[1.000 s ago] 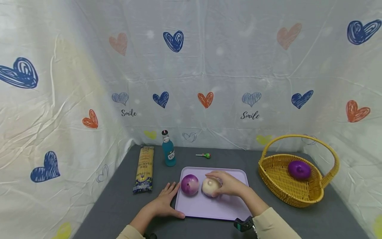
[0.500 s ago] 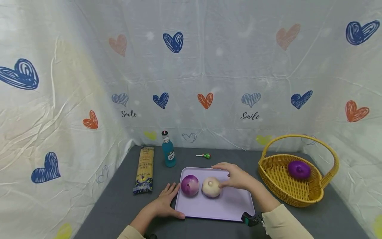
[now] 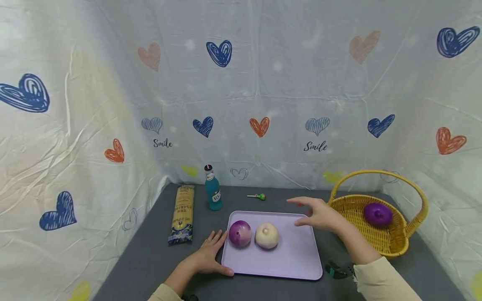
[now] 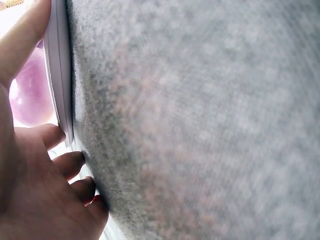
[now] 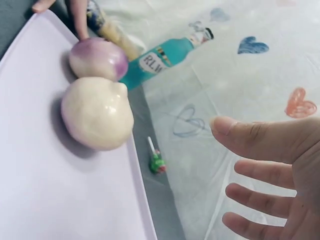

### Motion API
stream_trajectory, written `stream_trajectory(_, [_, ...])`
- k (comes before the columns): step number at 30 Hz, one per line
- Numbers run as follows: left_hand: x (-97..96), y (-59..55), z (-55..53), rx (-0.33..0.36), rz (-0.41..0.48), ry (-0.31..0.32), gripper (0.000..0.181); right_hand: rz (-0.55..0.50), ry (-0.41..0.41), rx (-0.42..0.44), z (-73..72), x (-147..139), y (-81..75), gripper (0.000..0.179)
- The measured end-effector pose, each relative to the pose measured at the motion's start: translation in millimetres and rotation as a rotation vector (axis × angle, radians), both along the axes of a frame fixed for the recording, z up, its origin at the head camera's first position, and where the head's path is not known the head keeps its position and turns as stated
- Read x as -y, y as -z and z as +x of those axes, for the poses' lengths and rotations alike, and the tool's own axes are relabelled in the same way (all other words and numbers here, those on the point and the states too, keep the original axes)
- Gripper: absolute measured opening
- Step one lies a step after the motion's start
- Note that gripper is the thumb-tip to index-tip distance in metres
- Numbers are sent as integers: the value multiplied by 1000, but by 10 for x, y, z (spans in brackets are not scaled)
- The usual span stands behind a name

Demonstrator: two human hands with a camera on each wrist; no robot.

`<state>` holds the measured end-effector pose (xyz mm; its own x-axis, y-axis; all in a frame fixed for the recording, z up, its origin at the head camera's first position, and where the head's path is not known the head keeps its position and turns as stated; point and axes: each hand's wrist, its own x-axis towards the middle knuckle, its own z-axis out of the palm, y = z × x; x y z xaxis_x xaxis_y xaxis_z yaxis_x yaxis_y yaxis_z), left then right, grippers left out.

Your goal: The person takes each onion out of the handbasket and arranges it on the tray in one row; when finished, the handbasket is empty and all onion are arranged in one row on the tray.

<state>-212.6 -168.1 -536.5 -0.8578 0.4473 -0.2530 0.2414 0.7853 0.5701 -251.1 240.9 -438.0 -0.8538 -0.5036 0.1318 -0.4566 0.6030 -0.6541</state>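
On the lilac tray (image 3: 286, 263) sit a purple-and-white onion (image 3: 239, 233) and, just right of it, a pale onion (image 3: 267, 235) with a small knob on top. My left hand (image 3: 205, 256) rests at the tray's left side, fingers spread, thumb at the front left corner; the left wrist view has its fingertips (image 4: 52, 134) against the rim. Above the tray's back right corner hangs my right hand (image 3: 320, 215), fingers apart, holding nothing. Behind its forearm stands a yellow wicker basket (image 3: 361, 246) containing a glossy purple onion-like thing (image 3: 378, 214).
A noodle packet (image 3: 182, 213) lies at the back left, with a blue bottle (image 3: 214, 192) upright beside it. Behind the tray lies a green lollipop (image 3: 260, 196). A heart-printed curtain (image 3: 286, 108) surrounds the grey table (image 3: 150, 267) at its back and sides.
My right hand has let go of the pale onion and moved right and back toward the basket. The pale onion stays on the tray. My left hand has not moved.
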Motion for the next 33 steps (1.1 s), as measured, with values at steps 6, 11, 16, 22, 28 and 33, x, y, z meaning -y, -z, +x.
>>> stream_trajectory(6, [25,20,-9,5,4,-7,127,-13,24,3,18,-169,-43,62])
stream_trajectory(11, [36,28,-8,-5,14,-2,126,6,71,-8,64,-352,-98,60])
stream_trajectory(16, [23,17,-4,-9,7,12,125,26,101,-29,123,-556,-159,60])
stream_trajectory(22, [15,7,-11,0,18,8,126,27,139,-12,192,-811,-259,59])
stream_trajectory(28, [18,10,-20,6,11,3,127,46,184,-20,233,-1033,-325,58])
stream_trajectory(33, [12,-2,-8,0,3,12,125,93,190,-70,211,-1213,-349,59])
